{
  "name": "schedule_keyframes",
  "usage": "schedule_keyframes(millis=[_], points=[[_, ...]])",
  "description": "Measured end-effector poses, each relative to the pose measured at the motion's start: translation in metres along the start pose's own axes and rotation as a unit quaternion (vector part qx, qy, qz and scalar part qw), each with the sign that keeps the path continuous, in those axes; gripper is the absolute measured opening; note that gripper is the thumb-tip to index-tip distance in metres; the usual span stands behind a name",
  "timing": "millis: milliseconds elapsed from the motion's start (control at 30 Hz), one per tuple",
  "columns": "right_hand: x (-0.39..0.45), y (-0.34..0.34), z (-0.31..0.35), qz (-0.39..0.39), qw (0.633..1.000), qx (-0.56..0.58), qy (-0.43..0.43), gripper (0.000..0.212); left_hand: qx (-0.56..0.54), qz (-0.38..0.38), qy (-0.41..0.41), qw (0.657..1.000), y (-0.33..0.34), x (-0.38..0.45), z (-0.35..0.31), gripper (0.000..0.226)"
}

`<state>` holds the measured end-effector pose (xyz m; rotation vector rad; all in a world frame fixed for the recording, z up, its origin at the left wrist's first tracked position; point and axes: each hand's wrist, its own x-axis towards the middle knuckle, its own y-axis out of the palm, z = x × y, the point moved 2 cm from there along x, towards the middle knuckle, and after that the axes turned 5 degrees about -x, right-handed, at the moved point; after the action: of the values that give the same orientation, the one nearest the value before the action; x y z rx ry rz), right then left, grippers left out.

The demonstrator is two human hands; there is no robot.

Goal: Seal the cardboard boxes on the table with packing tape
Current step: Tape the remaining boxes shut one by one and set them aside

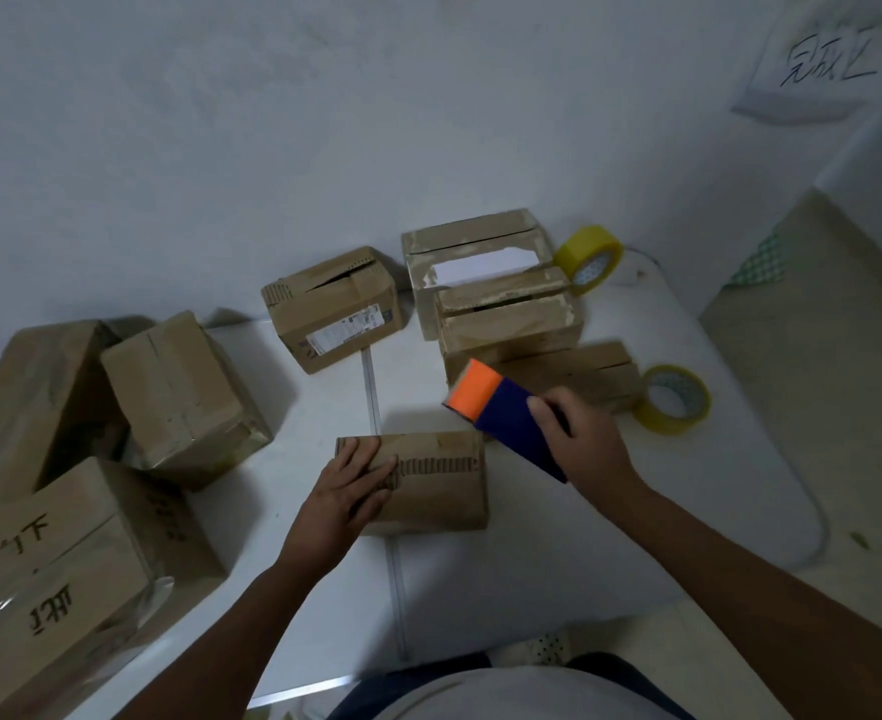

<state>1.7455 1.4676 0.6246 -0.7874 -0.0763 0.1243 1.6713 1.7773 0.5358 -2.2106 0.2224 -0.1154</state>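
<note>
Cardboard box (428,480) lies near the tabletop (558,537) front edge; left hand (347,491) rests flat on its 9 o'clock end, right hand (584,439) grips the tape dispenser (501,413) above its 2 o'clock corner.

A makeshift packing room is showing itself here — a plain white table (532,563) is standing against a bare, scuffed white wall (220,148), worn cardboard boxes (334,309) are crowding it, yellow tape rolls (589,257) are lying nearby, and a handwritten paper sign (823,59) is hanging on the wall.
</note>
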Motion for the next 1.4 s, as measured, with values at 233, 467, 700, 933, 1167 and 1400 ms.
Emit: schedule_keyframes(millis=[233,467,700,933,1167,1400], points=[[0.011,0.047,0.061,0.081,0.996,0.004,-0.024,0.042,-0.004,0.013,0.03,0.999,-0.004,0.002,-0.005,0.037],[0.016,0.059,0.062,0.088,0.995,-0.024,-0.027,0.05,-0.012,0.011,0.068,0.998,-0.015,0.008,-0.011,0.029],[0.01,0.061,0.062,0.088,0.995,-0.032,-0.026,0.051,-0.493,-0.023,-0.401,0.772,-0.043,0.017,-0.047,0.038],[0.008,0.059,0.06,0.089,0.995,-0.029,-0.022,0.058,-0.611,-0.016,-0.409,0.678,-0.058,0.026,-0.05,0.033],[0.011,0.058,0.061,0.098,0.994,-0.034,-0.023,0.053,-0.585,-0.019,-0.389,0.711,-0.062,0.027,-0.054,0.02],[0.019,0.051,0.076,0.126,0.988,-0.076,-0.048,0.046,-0.519,-0.085,-0.359,0.771,-0.074,0.022,-0.057,0.023]])
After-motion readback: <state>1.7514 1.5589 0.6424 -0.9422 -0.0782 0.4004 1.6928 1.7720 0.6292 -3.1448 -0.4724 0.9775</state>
